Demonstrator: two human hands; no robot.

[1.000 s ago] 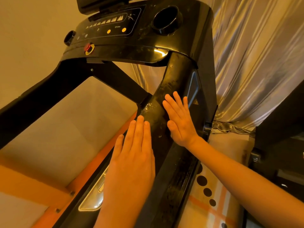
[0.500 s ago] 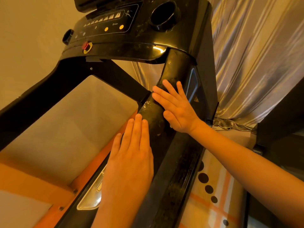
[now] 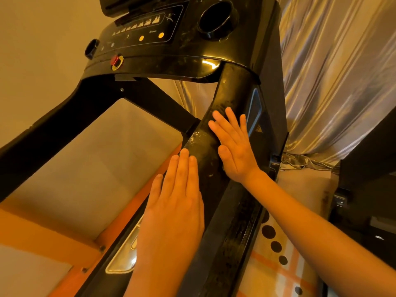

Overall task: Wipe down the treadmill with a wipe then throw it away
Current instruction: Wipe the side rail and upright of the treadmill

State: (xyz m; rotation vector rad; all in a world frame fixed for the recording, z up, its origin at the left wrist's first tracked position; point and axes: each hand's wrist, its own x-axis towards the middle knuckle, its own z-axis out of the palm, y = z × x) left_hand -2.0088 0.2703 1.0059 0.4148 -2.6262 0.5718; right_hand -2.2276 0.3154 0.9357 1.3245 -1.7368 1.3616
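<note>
The black treadmill fills the view, its right handrail (image 3: 232, 93) slanting from the console (image 3: 182, 50) down toward me. My right hand (image 3: 233, 146) lies flat on the handrail with fingers straight, pointing up the rail. My left hand (image 3: 175, 202) is flat with straight fingers together, lower down on the rail's left side, over a silver sensor plate (image 3: 128, 254). No wipe shows in either hand; anything beneath the palms is hidden. The rail surface looks dusty and speckled.
The console carries a red safety knob (image 3: 115, 60), yellow buttons and a round cup holder (image 3: 216, 19). The left handrail (image 3: 42, 133) crosses at the left. A shiny curtain (image 3: 334, 82) hangs at the right, above dark furniture (image 3: 368, 179). A dotted, striped mat (image 3: 276, 264) lies below.
My right hand slid up the handrail from its spot a second ago, then held near the same place. My left hand stayed low on the rail.
</note>
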